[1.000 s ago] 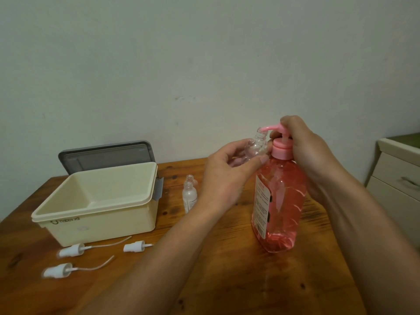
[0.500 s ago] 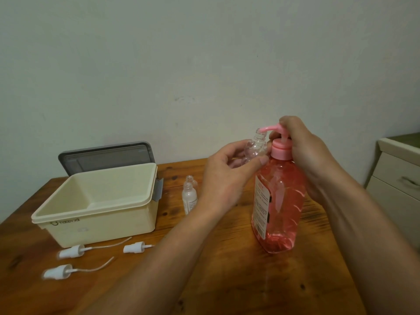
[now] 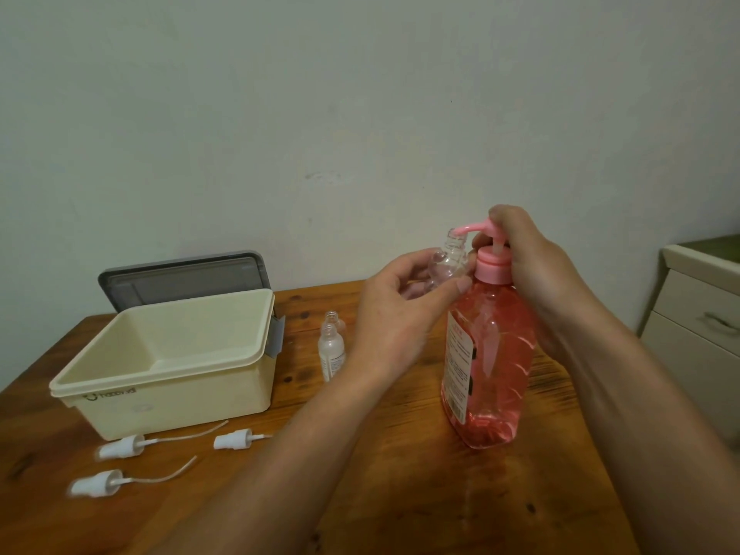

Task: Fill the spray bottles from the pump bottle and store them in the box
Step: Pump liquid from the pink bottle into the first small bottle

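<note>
2 hands meet at the pink pump bottle (image 3: 490, 370) on the table (image 3: 400, 494) — the left hand (image 3: 394, 318) grips a clear spray bottle (image 3: 450, 254), mouth just under the spout (image 3: 464, 229), and the right hand (image 3: 532, 270) curls round the pump head (image 3: 489, 226). 2 more bottles (image 3: 331, 350) stand beside the open box (image 3: 172, 398).

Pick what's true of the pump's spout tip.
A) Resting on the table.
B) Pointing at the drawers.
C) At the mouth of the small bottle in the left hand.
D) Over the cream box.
C: the pink spout meets the open neck of the clear spray bottle the left hand holds.
</note>
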The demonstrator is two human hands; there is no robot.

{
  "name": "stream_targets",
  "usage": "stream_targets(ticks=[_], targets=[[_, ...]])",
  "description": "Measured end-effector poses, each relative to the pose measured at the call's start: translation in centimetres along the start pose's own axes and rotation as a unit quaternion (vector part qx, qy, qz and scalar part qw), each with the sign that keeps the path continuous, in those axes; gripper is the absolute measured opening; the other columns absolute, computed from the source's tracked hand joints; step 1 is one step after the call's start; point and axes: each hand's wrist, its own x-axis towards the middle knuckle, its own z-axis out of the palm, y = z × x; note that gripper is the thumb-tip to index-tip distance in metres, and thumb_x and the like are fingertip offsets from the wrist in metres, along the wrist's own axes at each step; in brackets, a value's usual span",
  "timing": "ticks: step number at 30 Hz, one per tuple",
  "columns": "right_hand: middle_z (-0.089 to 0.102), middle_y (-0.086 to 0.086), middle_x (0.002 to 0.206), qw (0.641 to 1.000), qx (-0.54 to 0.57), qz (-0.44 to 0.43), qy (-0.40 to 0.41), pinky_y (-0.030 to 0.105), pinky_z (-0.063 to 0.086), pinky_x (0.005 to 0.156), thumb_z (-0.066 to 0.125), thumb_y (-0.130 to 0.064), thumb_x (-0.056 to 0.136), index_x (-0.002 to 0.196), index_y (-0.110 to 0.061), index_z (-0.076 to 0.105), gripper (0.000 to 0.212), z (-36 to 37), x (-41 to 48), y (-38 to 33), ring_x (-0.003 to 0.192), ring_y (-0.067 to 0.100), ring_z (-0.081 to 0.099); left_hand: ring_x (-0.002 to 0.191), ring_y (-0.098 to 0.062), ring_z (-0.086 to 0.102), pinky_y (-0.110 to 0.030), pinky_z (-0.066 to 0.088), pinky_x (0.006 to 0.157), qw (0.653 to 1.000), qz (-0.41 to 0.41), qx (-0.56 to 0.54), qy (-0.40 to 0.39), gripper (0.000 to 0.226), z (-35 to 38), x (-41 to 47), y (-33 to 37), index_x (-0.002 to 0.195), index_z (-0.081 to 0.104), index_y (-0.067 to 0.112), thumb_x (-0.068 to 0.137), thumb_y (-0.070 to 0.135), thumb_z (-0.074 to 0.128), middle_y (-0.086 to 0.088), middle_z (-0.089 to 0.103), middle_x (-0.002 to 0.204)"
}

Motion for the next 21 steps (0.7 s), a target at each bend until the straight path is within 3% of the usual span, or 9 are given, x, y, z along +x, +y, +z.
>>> stream_targets(ticks=[7,12,18,21], targets=[[0.063,-0.005,0.057,1.0,-0.012,-0.003,0.003,0.029,0.046,0.058,0.045,-0.047,0.094,0.08,-0.018,0.062,0.037,0.06,0.14,0.12,0.053,0.015,0.058,0.079,0.014,0.064,-0.003,0.047,0.063,1.0,0.001,-0.003,0.002,0.044,-0.07,0.04,0.04,0.12,0.064,0.011,0.079,0.012,0.078,0.013,0.068,0.097],[0.061,-0.007,0.051,1.0,-0.003,0.002,-0.002,0.023,0.046,0.049,0.043,-0.04,0.096,0.081,-0.016,0.06,0.033,0.01,-0.02,-0.07,0.047,0.012,0.057,0.075,0.017,0.063,-0.002,0.046,0.06,1.0,-0.002,-0.006,-0.004,0.042,0.07,-0.2,0.03,0.12,0.064,0.012,0.08,0.012,0.077,0.016,0.066,0.094],[0.063,-0.006,0.055,1.0,-0.008,-0.004,0.003,0.031,0.048,0.061,0.045,-0.047,0.094,0.077,-0.018,0.061,0.037,0.06,0.1,0.13,0.053,0.015,0.059,0.079,0.014,0.064,-0.003,0.047,0.063,1.0,0.002,-0.005,0.001,0.04,-0.1,-0.23,0.2,0.118,0.065,0.012,0.08,0.011,0.077,0.015,0.068,0.094],[0.062,-0.006,0.052,1.0,0.0,0.001,0.0,0.025,0.047,0.052,0.044,-0.042,0.095,0.079,-0.017,0.06,0.034,0.07,0.12,0.06,0.048,0.013,0.057,0.078,0.013,0.065,-0.003,0.046,0.063,1.0,0.003,-0.005,0.004,0.042,-0.09,-0.16,0.25,0.119,0.065,0.009,0.079,0.01,0.077,0.014,0.068,0.093]])
